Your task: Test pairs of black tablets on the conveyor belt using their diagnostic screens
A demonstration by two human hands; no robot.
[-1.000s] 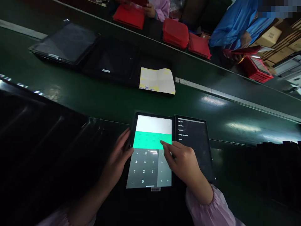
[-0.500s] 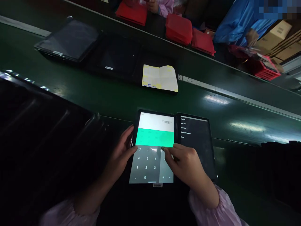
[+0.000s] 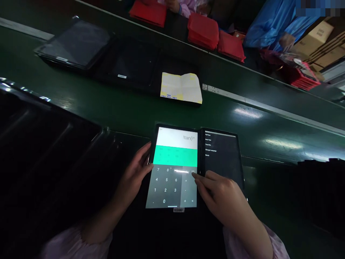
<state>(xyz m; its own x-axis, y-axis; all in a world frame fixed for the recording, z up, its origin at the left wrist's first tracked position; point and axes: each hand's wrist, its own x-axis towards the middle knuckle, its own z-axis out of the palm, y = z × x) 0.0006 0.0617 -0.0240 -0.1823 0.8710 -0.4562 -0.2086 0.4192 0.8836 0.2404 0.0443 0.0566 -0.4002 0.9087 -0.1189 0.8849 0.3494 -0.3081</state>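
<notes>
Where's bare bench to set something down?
Bare green bench shows narrowly between the calculator tablet and the paper, wider right of it, this side of the metal strip. Crowded: left of the paper, with dark tablets, and around the right hand.

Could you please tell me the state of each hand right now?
Left hand: open, thumb and fingers at the left edge of the lit tablet.
Right hand: partly open, one finger extended at the DEL key, nothing visibly held.

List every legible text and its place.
"!tan(!^": calculator tablet, display
"7 8 4 5 6 1 2 3 . 0": its keypad
"DEL × - + =": its right keys
"Full Test": menu tablet
"Test Info": same
"Change Language": same
"Reset": same
Too small or blurred: green keys, paper, stickers, other print.
</notes>
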